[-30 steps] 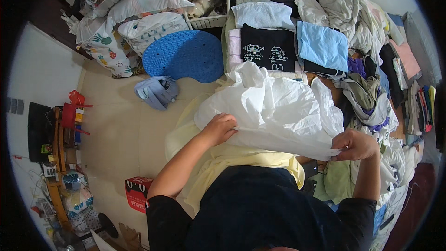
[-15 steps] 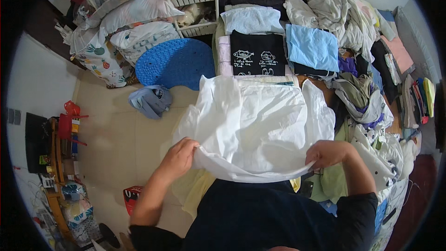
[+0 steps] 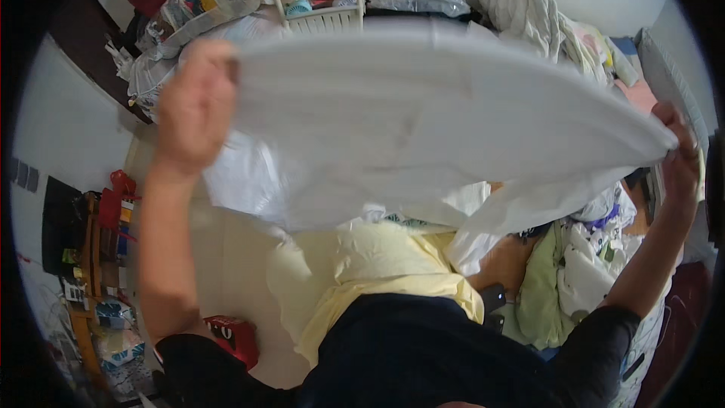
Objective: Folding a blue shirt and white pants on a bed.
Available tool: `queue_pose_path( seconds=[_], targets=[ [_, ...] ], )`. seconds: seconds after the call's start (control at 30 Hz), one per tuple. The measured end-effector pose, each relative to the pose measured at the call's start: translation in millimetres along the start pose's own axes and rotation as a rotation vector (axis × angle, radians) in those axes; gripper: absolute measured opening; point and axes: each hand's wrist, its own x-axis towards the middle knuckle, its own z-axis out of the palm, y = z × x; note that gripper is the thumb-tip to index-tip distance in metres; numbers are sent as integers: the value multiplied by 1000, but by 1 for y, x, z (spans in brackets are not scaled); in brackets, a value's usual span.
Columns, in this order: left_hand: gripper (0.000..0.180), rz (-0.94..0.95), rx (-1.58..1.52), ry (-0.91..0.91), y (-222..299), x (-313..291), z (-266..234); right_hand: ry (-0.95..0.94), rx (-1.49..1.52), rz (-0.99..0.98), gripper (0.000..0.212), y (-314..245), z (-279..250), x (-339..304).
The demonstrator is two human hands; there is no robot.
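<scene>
A large white garment is stretched wide and raised high in front of me, blurred by motion. My left hand grips its left edge up near the top of the view. My right hand grips its right edge at the far right. The spread cloth hides most of the folded clothes behind it. A pale yellow garment lies under the white one, against my dark top.
A white basket and piled clothes sit at the top. Loose laundry, green and white, is heaped at the right. A red box lies on the beige floor, and a cluttered shelf stands at the left.
Both hands have swung the white garment up from the bed to head height, spreading it wide. It now covers the folded shirts and blue round mat seen before.
</scene>
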Motion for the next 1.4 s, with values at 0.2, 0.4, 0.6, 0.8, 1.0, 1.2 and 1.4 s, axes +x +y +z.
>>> queue_pose_path(
  seconds=[0.2,0.4,0.6,0.8,1.0,1.2,1.4],
  targets=[
    [18,-8,129,-183,-29,43,23,86,-371,272,16,53,-29,41],
    [24,158,287,-74,-66,122,69,190,-704,484,25,95,-82,104],
    [20,287,414,311,-49,170,25,717,-851,-125,31,44,-196,110],
    [15,698,194,-46,11,12,28,161,-452,-236,17,-38,-36,-15],
    [27,653,0,-362,23,-166,88,-418,-123,-45,15,9,123,-66],
    [15,277,-90,-585,29,-323,127,-611,-40,129,16,91,265,-165],
    [31,-515,-313,-1173,57,-322,123,-1006,204,377,30,121,310,-186]
  ],
)
